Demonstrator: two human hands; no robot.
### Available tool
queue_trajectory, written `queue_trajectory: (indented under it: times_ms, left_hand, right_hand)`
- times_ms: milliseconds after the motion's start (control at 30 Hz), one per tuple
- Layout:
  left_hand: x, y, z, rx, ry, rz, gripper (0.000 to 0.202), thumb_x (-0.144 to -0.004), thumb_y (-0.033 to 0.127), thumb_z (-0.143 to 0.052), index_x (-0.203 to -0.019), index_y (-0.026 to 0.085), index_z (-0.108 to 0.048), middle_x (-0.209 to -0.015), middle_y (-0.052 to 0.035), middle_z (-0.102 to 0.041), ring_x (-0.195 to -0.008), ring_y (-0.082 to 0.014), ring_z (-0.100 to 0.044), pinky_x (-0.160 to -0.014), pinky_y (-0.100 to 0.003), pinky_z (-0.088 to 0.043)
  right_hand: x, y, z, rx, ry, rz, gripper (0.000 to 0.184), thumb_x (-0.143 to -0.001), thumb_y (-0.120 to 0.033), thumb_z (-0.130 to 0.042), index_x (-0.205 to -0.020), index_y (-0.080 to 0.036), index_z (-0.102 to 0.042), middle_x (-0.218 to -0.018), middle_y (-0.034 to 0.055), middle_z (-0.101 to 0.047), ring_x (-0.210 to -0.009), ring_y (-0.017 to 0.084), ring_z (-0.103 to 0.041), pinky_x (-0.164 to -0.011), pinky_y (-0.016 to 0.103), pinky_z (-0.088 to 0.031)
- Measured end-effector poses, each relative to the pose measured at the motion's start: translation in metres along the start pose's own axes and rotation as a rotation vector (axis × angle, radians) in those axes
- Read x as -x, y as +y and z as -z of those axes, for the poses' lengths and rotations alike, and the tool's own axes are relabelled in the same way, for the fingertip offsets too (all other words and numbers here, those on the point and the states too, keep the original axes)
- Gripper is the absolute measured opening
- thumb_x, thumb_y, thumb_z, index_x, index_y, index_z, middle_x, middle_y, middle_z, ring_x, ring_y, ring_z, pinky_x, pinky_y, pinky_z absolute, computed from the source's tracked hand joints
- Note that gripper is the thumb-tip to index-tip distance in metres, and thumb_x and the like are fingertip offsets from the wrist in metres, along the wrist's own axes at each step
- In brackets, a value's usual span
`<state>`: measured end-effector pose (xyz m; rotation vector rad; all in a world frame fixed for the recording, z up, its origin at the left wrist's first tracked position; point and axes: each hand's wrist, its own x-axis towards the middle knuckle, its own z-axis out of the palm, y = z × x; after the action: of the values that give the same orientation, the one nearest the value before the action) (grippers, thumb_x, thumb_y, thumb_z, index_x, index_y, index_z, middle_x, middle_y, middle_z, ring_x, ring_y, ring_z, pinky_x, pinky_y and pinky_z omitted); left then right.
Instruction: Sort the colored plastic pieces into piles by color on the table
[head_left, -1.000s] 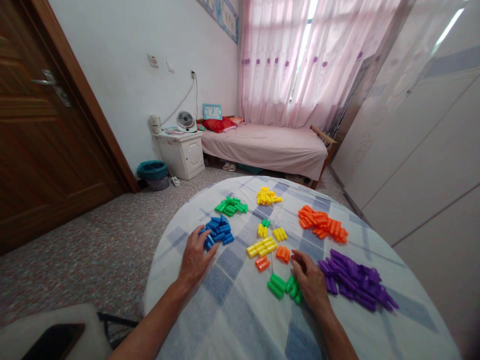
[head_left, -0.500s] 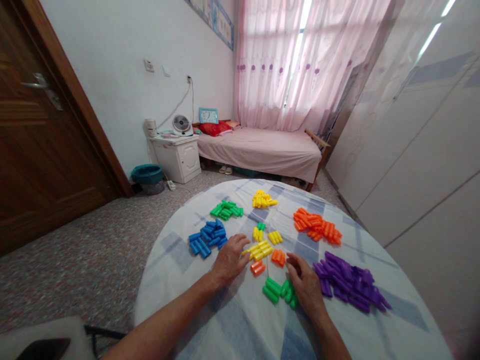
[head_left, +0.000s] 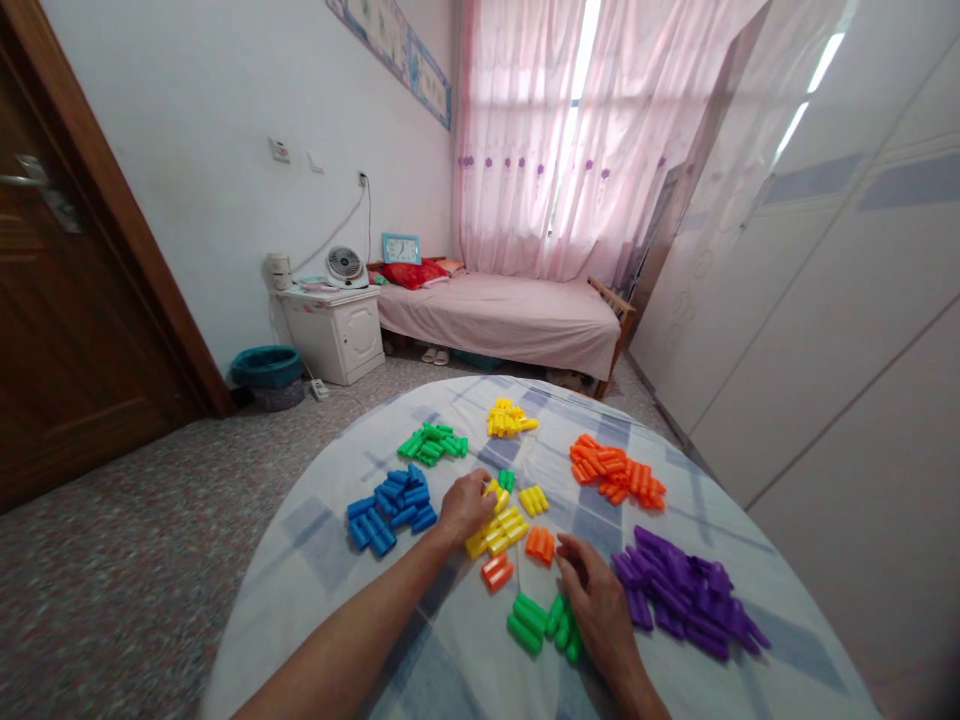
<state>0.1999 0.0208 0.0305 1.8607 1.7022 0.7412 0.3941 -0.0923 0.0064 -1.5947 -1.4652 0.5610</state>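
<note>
My left hand (head_left: pixel 466 506) is at the middle of the round table, thumb and fingers closed on a small yellow tube-shaped plastic piece (head_left: pixel 501 494). Just below it lies a larger yellow block of joined tubes (head_left: pixel 496 535). My right hand (head_left: pixel 596 592) hovers loosely curled with fingers apart, holding nothing. Beside its fingertips is an orange joined piece (head_left: pixel 540 546), and green tubes (head_left: pixel 560 622) are partly hidden under the hand. Another orange piece (head_left: pixel 496 572), a green group (head_left: pixel 527 622), a yellow piece (head_left: pixel 534 500) and a small green piece (head_left: pixel 506 480) lie nearby.
Sorted piles ring the centre: blue (head_left: pixel 394 508), green (head_left: pixel 433 443), yellow (head_left: pixel 510 418), orange (head_left: pixel 616 470) and purple (head_left: pixel 682 590). A checked cloth (head_left: pixel 315 600) covers the table. Beyond stand a bed (head_left: pixel 502 310), a white cabinet (head_left: pixel 337 335) and a teal bin (head_left: pixel 266 370).
My left hand has moved forward from beside the larger yellow block to the small yellow piece and closed on it. My right hand stays beside the orange piece. The view has shifted slightly.
</note>
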Motion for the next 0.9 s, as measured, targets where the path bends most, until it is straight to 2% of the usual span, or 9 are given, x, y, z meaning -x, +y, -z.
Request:
queue_trajectory:
  times_ms: [100, 233, 367, 433, 533, 667, 800, 900]
  left_hand:
    - [-0.01, 0.0, 0.006, 0.103, -0.008, 0.005, 0.021, -0.076, 0.019, -0.055, -0.095, 0.017, -0.064, -0.084, -0.0027, -0.067, -0.075, -0.0141, -0.062, -0.068, -0.024, -0.047]
    - [-0.043, 0.017, 0.011, 0.235, -0.055, 0.046, 0.021, -0.082, 0.018, -0.049, -0.098, 0.012, -0.061, -0.081, -0.0027, -0.066, -0.059, -0.0089, -0.061, -0.056, -0.019, -0.048]
    - [-0.082, 0.038, 0.009, 0.256, -0.049, 0.037, 0.026, -0.085, 0.016, -0.047, -0.107, 0.009, -0.056, -0.085, -0.005, -0.066, -0.067, -0.0088, -0.064, -0.061, -0.018, -0.05]
    - [-0.091, 0.043, 0.006, 0.21, -0.037, 0.024, 0.03, -0.085, 0.018, -0.048, -0.113, 0.009, -0.053, -0.088, -0.0057, -0.066, -0.072, -0.0103, -0.065, -0.065, -0.02, -0.05]
    - [-0.086, 0.04, 0.001, 0.058, -0.039, -0.007, 0.029, -0.078, 0.025, -0.058, -0.105, 0.013, -0.058, -0.093, -0.0074, -0.066, -0.087, -0.017, -0.064, -0.075, -0.026, -0.049]
    - [-0.058, 0.03, -0.007, -0.179, -0.077, -0.081, 0.032, -0.066, 0.035, -0.07, -0.093, 0.019, -0.062, -0.106, -0.0068, -0.063, -0.104, -0.0247, -0.058, -0.088, -0.032, -0.044]
    - [-0.041, 0.028, -0.013, -0.33, -0.111, -0.163, 0.023, -0.07, 0.03, -0.065, -0.091, 0.021, -0.063, -0.104, -0.0069, -0.063, -0.1, -0.0233, -0.06, -0.085, -0.031, -0.045]
    - [-0.043, 0.026, -0.005, -0.402, -0.084, -0.207, 0.019, -0.074, 0.024, -0.059, -0.093, 0.02, -0.063, -0.103, -0.0074, -0.062, -0.096, -0.0216, -0.061, -0.081, -0.03, -0.046]
  right_hand:
    - [0.0, 0.002, -0.001, 0.003, 0.012, 0.01, 0.035, -0.078, -0.035, -0.048, -0.105, -0.02, -0.064, -0.103, 0.0081, -0.07, -0.094, 0.023, -0.066, -0.083, 0.037, -0.053]
    - [0.0, 0.006, -0.004, -0.002, 0.008, 0.008, 0.034, -0.08, -0.034, -0.047, -0.106, -0.019, -0.063, -0.103, 0.008, -0.069, -0.094, 0.022, -0.066, -0.083, 0.036, -0.053]
    - [0.001, 0.007, -0.004, -0.001, 0.022, 0.01, 0.033, -0.08, -0.033, -0.048, -0.106, -0.02, -0.064, -0.103, 0.0079, -0.07, -0.095, 0.022, -0.066, -0.083, 0.035, -0.053]
    - [0.002, 0.007, -0.004, 0.006, 0.02, 0.01, 0.033, -0.081, -0.034, -0.048, -0.106, -0.02, -0.064, -0.104, 0.008, -0.069, -0.095, 0.022, -0.066, -0.084, 0.036, -0.053]
    - [0.002, 0.006, -0.003, 0.007, 0.015, 0.005, 0.033, -0.081, -0.035, -0.047, -0.107, -0.02, -0.064, -0.104, 0.0078, -0.07, -0.095, 0.022, -0.066, -0.084, 0.036, -0.053]
    - [0.001, 0.006, -0.004, 0.006, 0.02, 0.002, 0.033, -0.08, -0.035, -0.049, -0.105, -0.021, -0.064, -0.103, 0.0072, -0.07, -0.094, 0.023, -0.066, -0.083, 0.036, -0.053]
    - [0.001, 0.008, -0.004, 0.002, 0.013, 0.002, 0.033, -0.08, -0.035, -0.048, -0.105, -0.02, -0.064, -0.104, 0.0075, -0.07, -0.095, 0.022, -0.066, -0.083, 0.034, -0.053]
    - [0.001, 0.006, -0.002, 0.015, -0.011, -0.006, 0.034, -0.081, -0.034, -0.047, -0.107, -0.019, -0.063, -0.105, 0.0078, -0.069, -0.096, 0.022, -0.065, -0.084, 0.034, -0.052]
